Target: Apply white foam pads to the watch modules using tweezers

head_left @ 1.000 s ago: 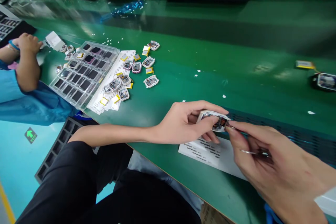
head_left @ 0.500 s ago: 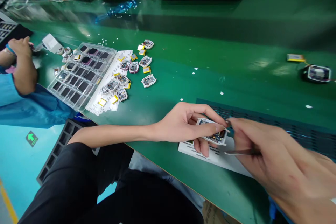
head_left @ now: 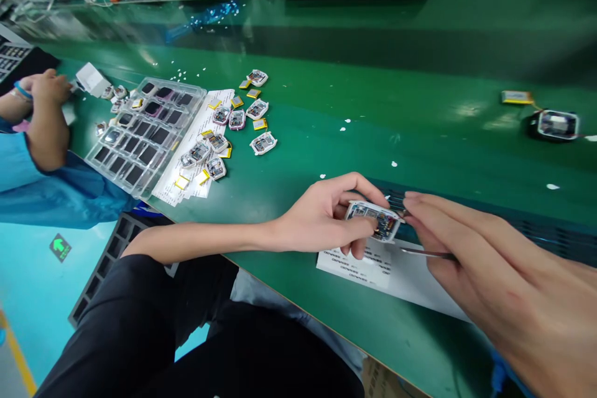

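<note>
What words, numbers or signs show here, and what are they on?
No word or number is readable.
Green arrow: on the dark diamond-shaped floor sign; its tiny marks are unreadable.
Rows of print: on the long white paper strip; too blurred.
Small print: on the white paper sheets at left; too small.
Dark marks: brown cardboard; too blurred.

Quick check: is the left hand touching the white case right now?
Touching. The head view shows the left hand holding the white case, its thumb laid over the open side.
</note>
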Demonstrator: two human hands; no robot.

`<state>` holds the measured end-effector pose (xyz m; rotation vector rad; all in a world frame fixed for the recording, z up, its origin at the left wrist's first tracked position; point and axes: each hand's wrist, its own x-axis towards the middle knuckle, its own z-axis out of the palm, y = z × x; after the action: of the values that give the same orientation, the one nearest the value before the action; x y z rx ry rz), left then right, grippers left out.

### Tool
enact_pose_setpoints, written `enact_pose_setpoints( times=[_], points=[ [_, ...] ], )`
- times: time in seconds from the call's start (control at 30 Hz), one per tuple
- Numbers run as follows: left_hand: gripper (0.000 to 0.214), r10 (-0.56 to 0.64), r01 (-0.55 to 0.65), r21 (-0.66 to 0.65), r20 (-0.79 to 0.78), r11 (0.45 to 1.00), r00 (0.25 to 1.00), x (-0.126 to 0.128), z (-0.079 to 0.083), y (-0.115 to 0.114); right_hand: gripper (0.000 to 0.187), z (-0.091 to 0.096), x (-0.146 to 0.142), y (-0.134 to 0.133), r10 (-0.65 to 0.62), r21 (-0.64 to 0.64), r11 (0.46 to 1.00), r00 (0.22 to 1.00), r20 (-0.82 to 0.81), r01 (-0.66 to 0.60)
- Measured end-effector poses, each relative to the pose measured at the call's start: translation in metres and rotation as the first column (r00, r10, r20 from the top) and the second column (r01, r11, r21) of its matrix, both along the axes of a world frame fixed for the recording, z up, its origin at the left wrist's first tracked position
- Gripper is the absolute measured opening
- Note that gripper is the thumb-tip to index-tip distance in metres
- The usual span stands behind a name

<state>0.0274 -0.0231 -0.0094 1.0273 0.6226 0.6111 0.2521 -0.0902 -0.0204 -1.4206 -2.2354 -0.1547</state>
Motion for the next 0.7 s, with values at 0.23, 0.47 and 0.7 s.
enact_pose_setpoints(
  times=[0.23,0.47,0.7],
  points=[
    [0.026,0.032,-0.033,-0.05,-0.015,0.998,0.999,0.001,-0.001,-0.003,0.076,0.022,-0.008,0.0,0.03,0.103,0.993,0.979,0.2,-0.052],
    [0.025,0.061,-0.055,0.072,-0.086,0.996,0.994,0.004,-0.009,-0.007,0.07,0.012,-0.007,0.001,0.168,0.091,0.977,0.959,0.228,-0.193],
    [0.021,0.123,-0.073,0.287,-0.161,0.955,0.979,0.004,-0.006,-0.011,0.064,0.01,-0.012,-0.003,0.153,0.096,0.978,0.949,0.277,-0.186]
  ],
)
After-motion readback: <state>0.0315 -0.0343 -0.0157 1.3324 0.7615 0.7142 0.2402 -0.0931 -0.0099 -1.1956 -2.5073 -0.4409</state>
